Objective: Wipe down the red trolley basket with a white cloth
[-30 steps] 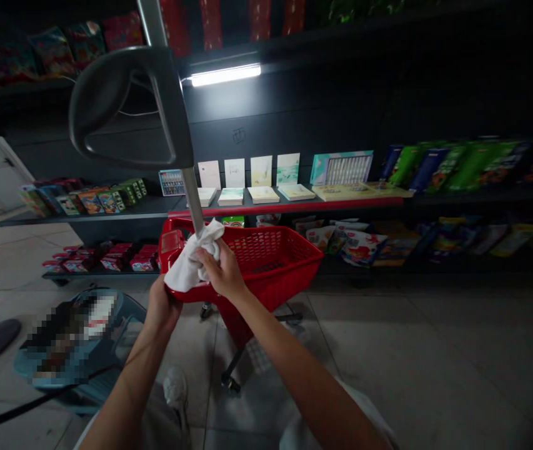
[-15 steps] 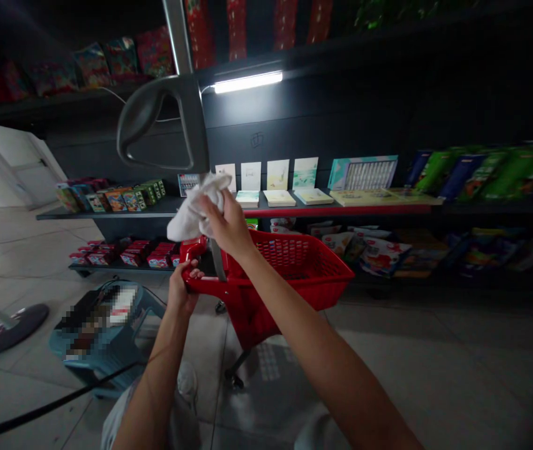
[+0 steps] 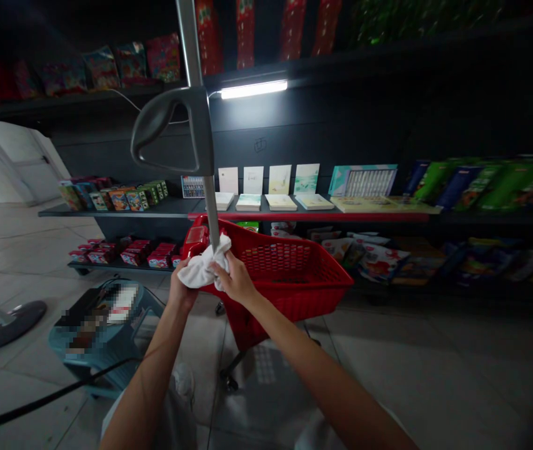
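Over on the left stands a blue-grey stool, its top blurred out. Next comes the person's left hand, at the near left end of the red cart; the white cloth hides its fingers, so I can't tell what they grip. The cloth is bunched against the lower part of a metal pole rising from the cart. Just right, the right hand clutches the cloth, close beside the left. Books sit on a shelf behind; farther right, bags lie below.
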Demonstrator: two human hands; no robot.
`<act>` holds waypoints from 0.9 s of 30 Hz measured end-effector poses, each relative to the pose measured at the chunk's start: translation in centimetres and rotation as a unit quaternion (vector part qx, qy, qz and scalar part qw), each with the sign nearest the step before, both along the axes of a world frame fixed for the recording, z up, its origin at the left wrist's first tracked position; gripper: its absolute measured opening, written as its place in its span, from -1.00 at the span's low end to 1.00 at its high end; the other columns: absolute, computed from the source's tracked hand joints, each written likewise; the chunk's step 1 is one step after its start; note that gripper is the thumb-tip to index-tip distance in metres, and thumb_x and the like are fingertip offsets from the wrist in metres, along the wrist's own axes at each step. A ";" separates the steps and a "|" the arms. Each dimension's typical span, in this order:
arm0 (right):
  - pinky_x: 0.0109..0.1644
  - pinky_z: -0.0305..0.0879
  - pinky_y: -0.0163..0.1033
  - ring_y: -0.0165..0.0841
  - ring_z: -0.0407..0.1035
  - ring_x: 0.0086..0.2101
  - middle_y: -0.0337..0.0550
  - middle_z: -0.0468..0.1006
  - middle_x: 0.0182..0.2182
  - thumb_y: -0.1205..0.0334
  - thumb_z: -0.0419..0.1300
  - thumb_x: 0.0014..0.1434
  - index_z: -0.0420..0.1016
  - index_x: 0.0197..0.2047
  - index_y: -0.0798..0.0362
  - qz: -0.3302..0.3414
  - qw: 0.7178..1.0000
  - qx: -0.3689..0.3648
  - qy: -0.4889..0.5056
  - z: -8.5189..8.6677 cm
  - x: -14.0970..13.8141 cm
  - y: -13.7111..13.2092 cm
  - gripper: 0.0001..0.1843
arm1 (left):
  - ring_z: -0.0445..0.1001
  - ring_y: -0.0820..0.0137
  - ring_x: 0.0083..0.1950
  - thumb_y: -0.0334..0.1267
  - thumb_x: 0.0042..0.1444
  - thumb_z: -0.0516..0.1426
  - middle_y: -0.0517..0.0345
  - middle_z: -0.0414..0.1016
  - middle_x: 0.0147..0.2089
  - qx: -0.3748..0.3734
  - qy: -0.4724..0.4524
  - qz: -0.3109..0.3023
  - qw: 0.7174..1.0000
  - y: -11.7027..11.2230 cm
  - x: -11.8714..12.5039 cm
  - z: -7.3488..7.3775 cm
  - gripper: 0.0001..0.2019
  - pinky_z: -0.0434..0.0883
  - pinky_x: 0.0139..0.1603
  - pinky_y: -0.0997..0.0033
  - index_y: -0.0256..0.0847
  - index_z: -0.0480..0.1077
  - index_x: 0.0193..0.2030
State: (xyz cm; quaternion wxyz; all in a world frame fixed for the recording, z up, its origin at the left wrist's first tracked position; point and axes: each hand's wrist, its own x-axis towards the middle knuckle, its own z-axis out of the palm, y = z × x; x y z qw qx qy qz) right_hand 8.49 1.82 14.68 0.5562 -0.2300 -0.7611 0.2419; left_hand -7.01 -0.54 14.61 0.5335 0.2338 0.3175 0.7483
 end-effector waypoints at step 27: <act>0.31 0.35 0.06 -0.16 0.33 0.20 0.02 0.45 0.19 0.47 0.05 0.32 0.43 0.33 -0.09 -0.192 0.964 0.125 -0.132 -9.5 9.6 -0.3 -0.43 | 0.61 0.40 -0.38 0.08 0.28 0.14 0.09 0.63 -0.30 -0.012 0.010 0.057 0.998 -0.5 -1.5 -1.3 -0.59 0.54 -0.30 0.46 -0.29 0.51 -0.09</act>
